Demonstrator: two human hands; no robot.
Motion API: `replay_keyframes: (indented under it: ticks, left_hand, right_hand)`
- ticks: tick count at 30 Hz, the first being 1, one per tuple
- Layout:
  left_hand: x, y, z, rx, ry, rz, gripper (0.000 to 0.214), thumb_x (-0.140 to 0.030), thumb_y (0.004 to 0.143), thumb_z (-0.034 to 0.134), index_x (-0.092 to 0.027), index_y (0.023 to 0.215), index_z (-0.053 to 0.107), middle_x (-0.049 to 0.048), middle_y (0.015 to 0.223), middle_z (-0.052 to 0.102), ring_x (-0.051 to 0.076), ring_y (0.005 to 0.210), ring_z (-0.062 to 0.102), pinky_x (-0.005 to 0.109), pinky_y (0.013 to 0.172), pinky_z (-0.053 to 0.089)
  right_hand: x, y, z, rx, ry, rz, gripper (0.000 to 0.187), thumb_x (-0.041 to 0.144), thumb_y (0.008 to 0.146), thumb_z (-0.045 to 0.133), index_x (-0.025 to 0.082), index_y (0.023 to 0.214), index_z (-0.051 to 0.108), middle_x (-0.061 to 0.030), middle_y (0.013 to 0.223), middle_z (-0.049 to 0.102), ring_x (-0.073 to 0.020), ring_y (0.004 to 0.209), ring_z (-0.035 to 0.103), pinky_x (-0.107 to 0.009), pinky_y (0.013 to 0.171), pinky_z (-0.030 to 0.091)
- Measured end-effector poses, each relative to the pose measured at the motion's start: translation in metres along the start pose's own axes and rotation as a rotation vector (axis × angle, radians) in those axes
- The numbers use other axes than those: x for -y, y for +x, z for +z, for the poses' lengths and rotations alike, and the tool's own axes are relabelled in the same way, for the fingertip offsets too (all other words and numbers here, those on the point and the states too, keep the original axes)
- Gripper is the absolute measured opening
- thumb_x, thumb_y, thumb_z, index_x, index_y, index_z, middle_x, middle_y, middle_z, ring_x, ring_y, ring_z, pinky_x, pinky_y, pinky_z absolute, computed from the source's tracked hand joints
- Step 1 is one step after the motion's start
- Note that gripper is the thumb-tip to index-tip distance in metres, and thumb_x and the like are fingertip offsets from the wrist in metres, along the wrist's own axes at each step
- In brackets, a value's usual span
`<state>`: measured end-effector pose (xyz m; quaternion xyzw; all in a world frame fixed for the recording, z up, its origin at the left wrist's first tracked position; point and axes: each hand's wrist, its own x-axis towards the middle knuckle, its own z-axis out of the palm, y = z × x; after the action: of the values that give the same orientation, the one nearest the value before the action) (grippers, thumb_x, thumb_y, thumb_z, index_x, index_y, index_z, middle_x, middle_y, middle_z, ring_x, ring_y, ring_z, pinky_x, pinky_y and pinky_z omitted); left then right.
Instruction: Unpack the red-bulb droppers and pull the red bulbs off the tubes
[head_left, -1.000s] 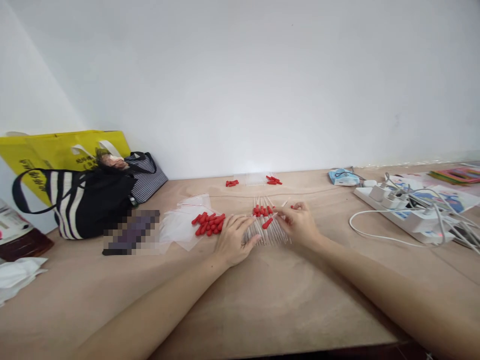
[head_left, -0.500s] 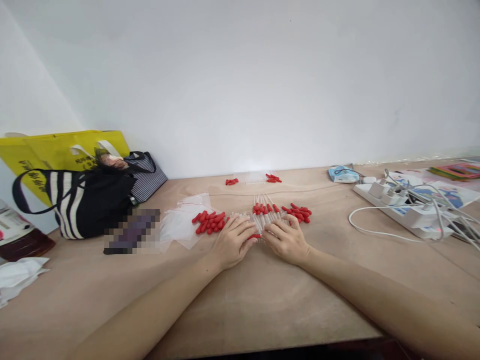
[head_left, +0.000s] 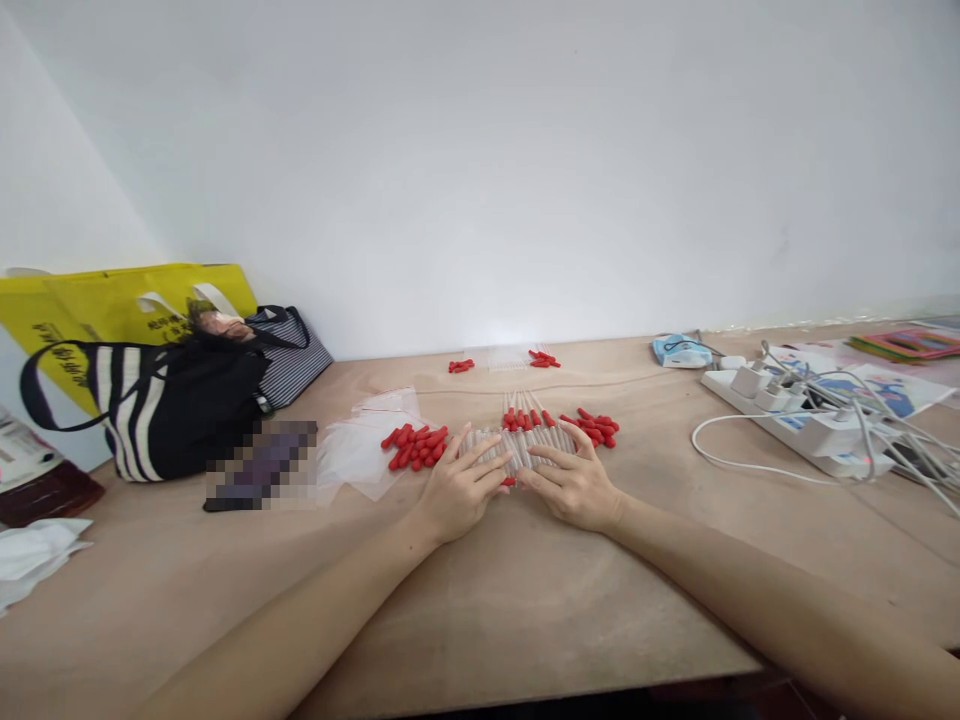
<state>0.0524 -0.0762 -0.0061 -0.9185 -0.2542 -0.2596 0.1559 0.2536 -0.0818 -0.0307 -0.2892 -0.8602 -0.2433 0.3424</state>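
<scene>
My left hand and my right hand lie side by side, fingers stretched flat over a row of clear thin tubes with red caps on the wooden table. A small red cap shows between the two hands. A pile of loose red caps lies just left of my left hand, and another pile of red caps lies just beyond my right hand. Clear small zip bags lie left of the left pile.
A black-and-white striped bag and a yellow bag stand at the far left against the wall. A white power strip with plugs and cables lies at the right. More red caps and tubes lie near the wall.
My right hand came down from pinching a red-capped tube and now lies flat beside my left hand on the tubes. The red pile at the right came into sight.
</scene>
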Motion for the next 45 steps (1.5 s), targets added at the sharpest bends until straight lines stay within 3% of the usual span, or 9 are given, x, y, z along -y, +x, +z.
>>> replay_keyframes:
  ticks: [9, 14, 16, 20, 25, 28, 35, 40, 45]
  left_hand:
    - [-0.003, -0.002, -0.004, -0.028, 0.041, 0.024, 0.02, -0.018, 0.083, 0.045, -0.024, 0.089, 0.063, -0.0018, 0.102, 0.064, 0.02, 0.108, 0.05, 0.052, 0.102, 0.019]
    - [0.001, -0.008, -0.006, -0.065, 0.069, -0.014, 0.02, -0.016, 0.083, 0.044, -0.024, 0.08, 0.063, -0.0017, 0.094, 0.066, 0.018, 0.092, 0.055, 0.044, 0.091, 0.033]
    - [0.009, -0.012, -0.009, -0.122, 0.07, -0.105, 0.02, -0.017, 0.083, 0.043, -0.021, 0.079, 0.062, 0.0015, 0.086, 0.065, 0.018, 0.083, 0.054, 0.038, 0.08, 0.04]
    - [0.036, -0.018, -0.02, -0.231, 0.025, -0.476, 0.022, -0.026, 0.083, 0.041, -0.018, 0.085, 0.061, 0.0044, 0.076, 0.052, 0.016, 0.072, 0.052, 0.029, 0.067, 0.045]
    - [0.071, -0.025, -0.028, -0.15, 0.056, -0.825, 0.025, -0.023, 0.072, 0.049, -0.016, 0.095, 0.055, 0.0032, 0.078, 0.052, 0.016, 0.069, 0.054, 0.028, 0.064, 0.045]
    - [0.081, -0.03, -0.026, -0.12, 0.063, -0.924, 0.018, -0.022, 0.067, 0.05, -0.017, 0.084, 0.052, 0.0014, 0.074, 0.055, 0.015, 0.064, 0.054, 0.026, 0.06, 0.043]
    - [0.081, -0.035, -0.021, -0.059, 0.136, -0.876, 0.014, -0.032, 0.071, 0.05, -0.018, 0.067, 0.047, 0.0018, 0.068, 0.058, 0.017, 0.065, 0.054, 0.028, 0.063, 0.041]
    - [0.063, -0.029, -0.024, -0.155, 0.269, -0.684, 0.019, -0.035, 0.076, 0.048, -0.017, 0.078, 0.054, 0.0061, 0.081, 0.061, 0.022, 0.079, 0.052, 0.035, 0.075, 0.038]
    - [0.029, -0.018, -0.016, -0.127, 0.131, -0.441, 0.017, -0.032, 0.077, 0.05, -0.018, 0.084, 0.057, 0.0057, 0.087, 0.06, 0.022, 0.085, 0.05, 0.035, 0.077, 0.037]
  right_hand:
    - [0.001, 0.0, -0.002, -0.018, -0.01, -0.007, 0.021, 0.018, 0.085, 0.041, 0.026, 0.086, 0.061, 0.0048, 0.059, 0.061, -0.0112, 0.085, 0.055, -0.042, 0.098, 0.013]
    - [-0.003, -0.003, -0.007, -0.02, -0.034, 0.018, 0.019, 0.023, 0.084, 0.043, 0.025, 0.083, 0.062, 0.0046, 0.056, 0.059, -0.0103, 0.068, 0.051, -0.036, 0.087, 0.021]
    - [-0.011, -0.006, -0.011, -0.02, -0.042, 0.091, 0.021, 0.026, 0.084, 0.043, 0.024, 0.081, 0.063, 0.0036, 0.054, 0.058, -0.0106, 0.064, 0.049, -0.033, 0.081, 0.023]
    - [-0.029, -0.009, -0.011, 0.008, -0.046, 0.335, 0.024, 0.032, 0.085, 0.042, 0.026, 0.09, 0.065, 0.0012, 0.056, 0.06, -0.0105, 0.059, 0.049, -0.029, 0.069, 0.024]
    - [-0.035, -0.003, -0.001, 0.131, -0.015, 0.551, 0.031, 0.021, 0.084, 0.036, 0.021, 0.105, 0.059, -0.0047, 0.075, 0.065, -0.0145, 0.075, 0.055, -0.027, 0.069, 0.025]
    - [-0.034, 0.001, 0.002, 0.194, -0.022, 0.63, 0.031, 0.018, 0.083, 0.036, 0.02, 0.102, 0.06, -0.0047, 0.074, 0.065, -0.017, 0.082, 0.055, -0.028, 0.07, 0.026]
    - [-0.035, 0.001, 0.005, 0.355, -0.036, 0.672, 0.032, 0.013, 0.078, 0.038, 0.02, 0.098, 0.062, -0.0081, 0.091, 0.063, -0.018, 0.089, 0.054, -0.028, 0.072, 0.029]
    - [-0.028, 0.006, 0.002, 0.472, -0.016, 0.639, 0.033, 0.014, 0.077, 0.037, 0.018, 0.102, 0.059, -0.0104, 0.093, 0.059, -0.0186, 0.09, 0.051, -0.028, 0.073, 0.031]
    - [-0.019, 0.01, -0.002, 0.545, 0.002, 0.65, 0.036, 0.018, 0.078, 0.037, 0.015, 0.11, 0.054, -0.0112, 0.093, 0.057, -0.0192, 0.085, 0.051, -0.03, 0.073, 0.031]
